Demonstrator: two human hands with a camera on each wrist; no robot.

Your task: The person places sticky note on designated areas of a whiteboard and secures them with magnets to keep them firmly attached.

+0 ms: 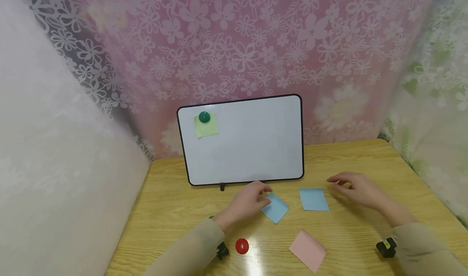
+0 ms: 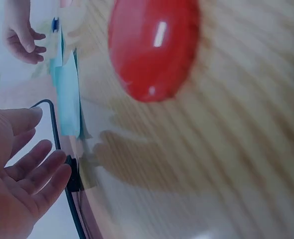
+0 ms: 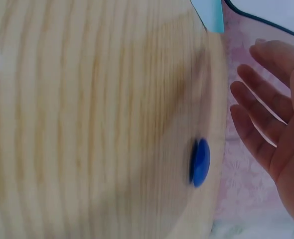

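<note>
My left hand (image 1: 250, 198) hovers over the left blue sticky note (image 1: 276, 209), fingers loosely bent and holding nothing; its palm shows in the left wrist view. To the right of the other blue sticky note (image 1: 314, 199), my right hand (image 1: 356, 188) is raised above the table, its fingers relaxed with nothing between them. In the right wrist view a blue round magnet (image 3: 201, 163) lies on the table below that hand. A red round magnet (image 1: 242, 246) lies near my left wrist. Nearer me is a pink sticky note (image 1: 308, 251).
A whiteboard (image 1: 248, 146) stands at the back of the wooden table (image 1: 164, 211). On its upper left, a green magnet (image 1: 204, 117) holds a yellow-green sticky note (image 1: 206, 128). Something green is mostly hidden behind my left wrist. Patterned curtains (image 1: 237, 44) hang behind and beside the table.
</note>
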